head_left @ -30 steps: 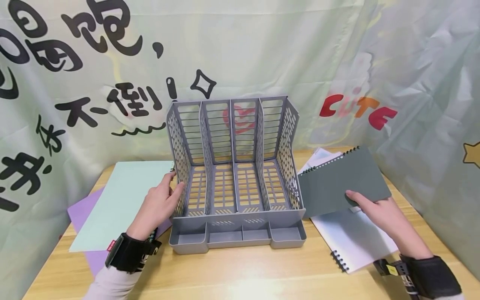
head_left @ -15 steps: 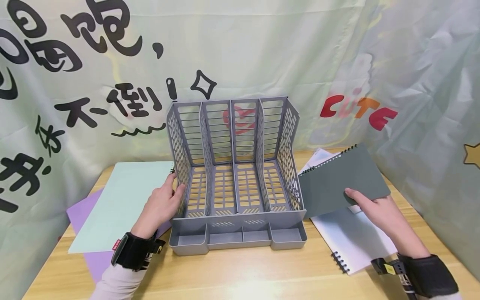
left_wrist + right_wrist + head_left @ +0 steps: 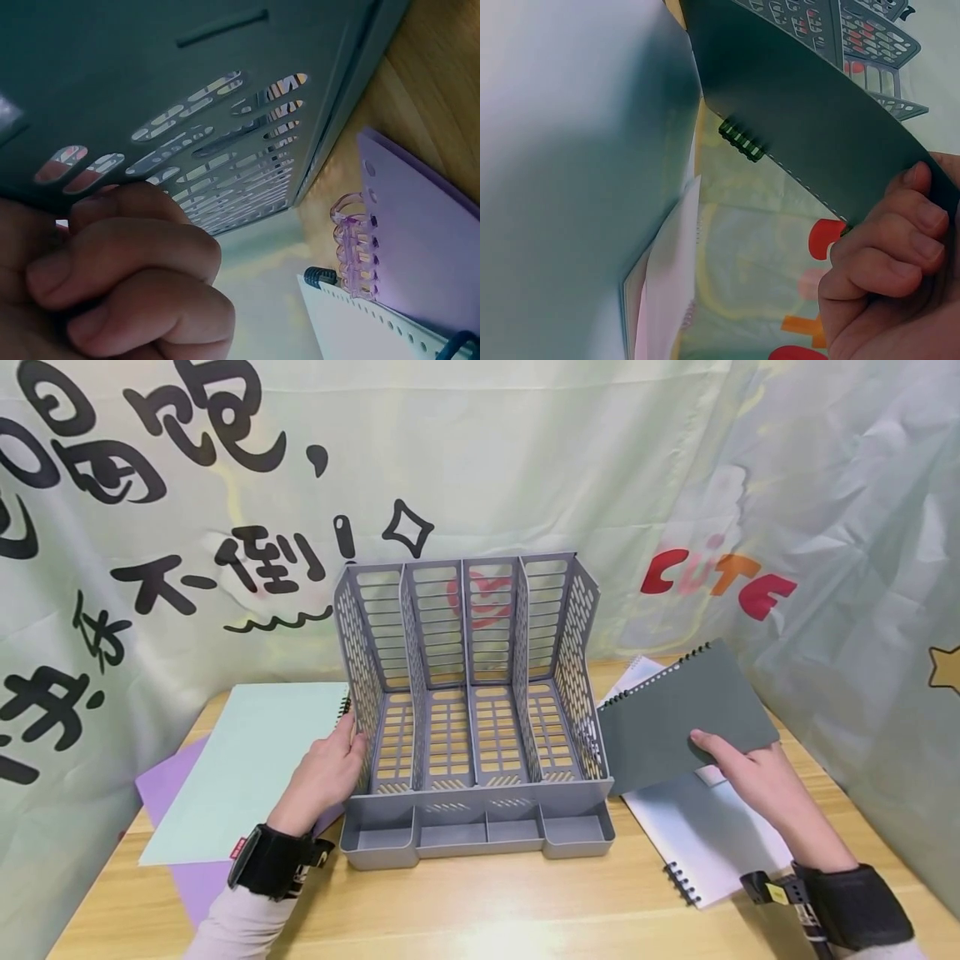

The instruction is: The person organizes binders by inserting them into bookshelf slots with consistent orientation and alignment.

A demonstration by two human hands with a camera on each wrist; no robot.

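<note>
A grey four-slot file organizer (image 3: 476, 789) stands upright in the middle of the head view. My left hand (image 3: 321, 777) grips its left side panel near the front; in the left wrist view, curled fingers (image 3: 150, 262) lie against the slotted panel (image 3: 300, 45), with skin showing through the slots. My right hand (image 3: 761, 781) holds a dark green spiral notebook (image 3: 667, 718) by its lower right part, thumb on the cover. The notebook is tilted beside the organizer's right side. In the right wrist view, curled fingers (image 3: 900, 247) hold the notebook (image 3: 795, 97) at its edge.
Left of the organizer, a mint notebook (image 3: 247, 760) overlaps a purple one (image 3: 197, 885). Pale notebooks (image 3: 720, 843) lie on the right, partly under the dark green one. A printed cloth (image 3: 487, 452) hangs behind the wooden table (image 3: 480, 910).
My left index finger has drawn down from the mint notebook's rings and curled in by the panel. The dark green notebook has tilted slightly, its upper corner moving up and left.
</note>
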